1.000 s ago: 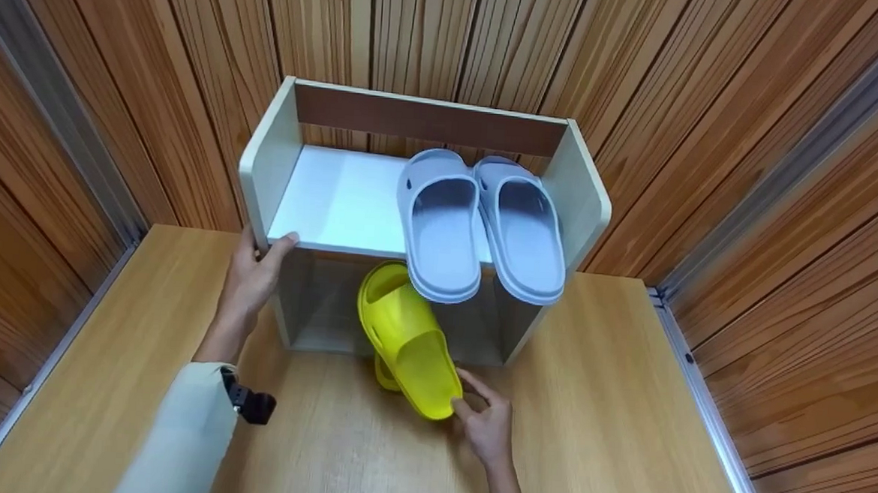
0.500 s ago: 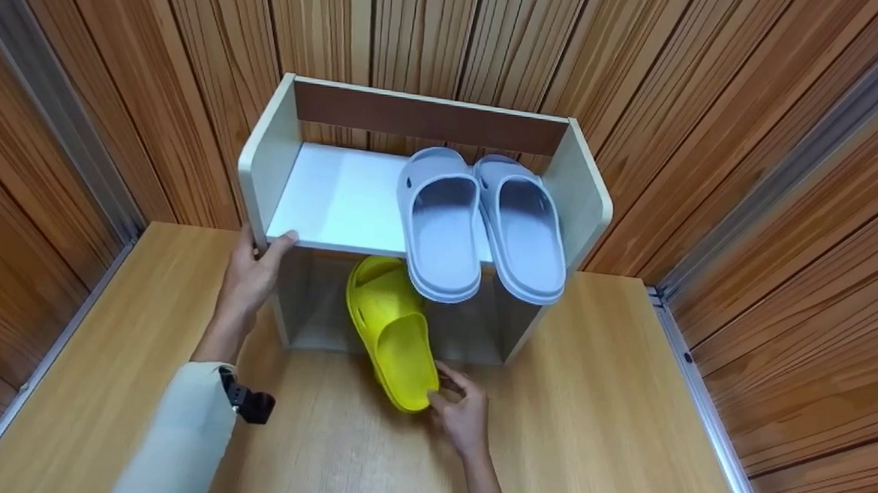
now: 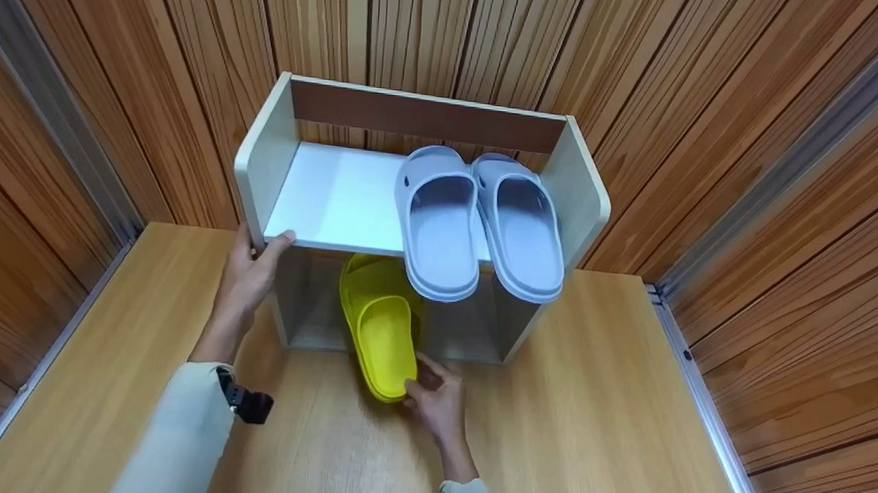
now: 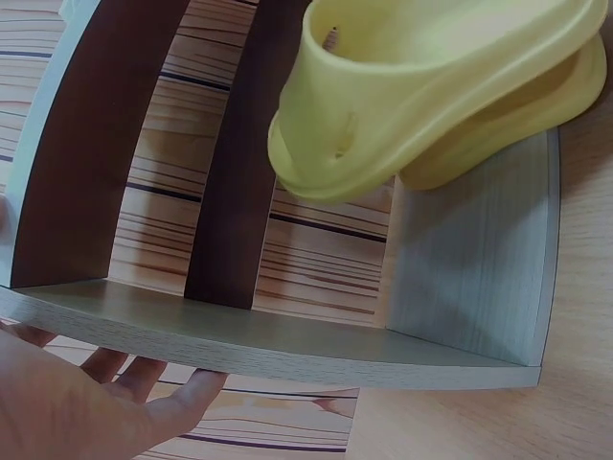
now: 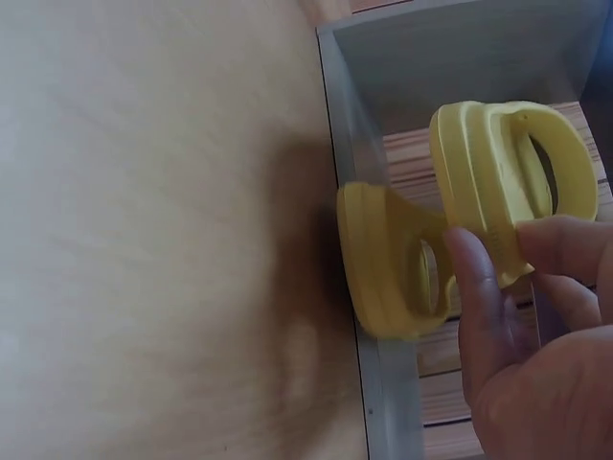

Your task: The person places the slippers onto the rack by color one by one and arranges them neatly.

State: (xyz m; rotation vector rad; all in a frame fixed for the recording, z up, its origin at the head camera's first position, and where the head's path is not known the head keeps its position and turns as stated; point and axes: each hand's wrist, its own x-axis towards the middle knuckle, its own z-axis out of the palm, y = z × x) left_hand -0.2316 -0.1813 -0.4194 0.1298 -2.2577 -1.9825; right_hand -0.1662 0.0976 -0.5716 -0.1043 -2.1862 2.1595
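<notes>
My left hand (image 3: 246, 278) grips the left side of a small two-tier shoe rack (image 3: 265, 151), thumb on the upper shelf's front edge and fingers outside the panel. My right hand (image 3: 440, 403) pinches the heel end of a yellow slipper (image 3: 385, 345). Its toe reaches into the lower compartment while its heel sticks out in front. A second yellow slipper (image 5: 369, 264) rests at the rack's bottom board, below the held one; the head view mostly hides it. In the left wrist view, the held slipper (image 4: 369, 120) hangs above the other slipper (image 4: 517, 125).
Two grey-blue slippers (image 3: 443, 235) stand side by side on the right of the upper shelf, heels overhanging its front edge. Wood-panelled walls (image 3: 420, 35) enclose the back and both sides. The rack stands on a light wooden floor (image 3: 588, 405).
My right hand has carried the yellow slipper leftward and slightly toward the rack, turning it straighter. My left hand stays on the rack, and the grey-blue slippers have not moved.
</notes>
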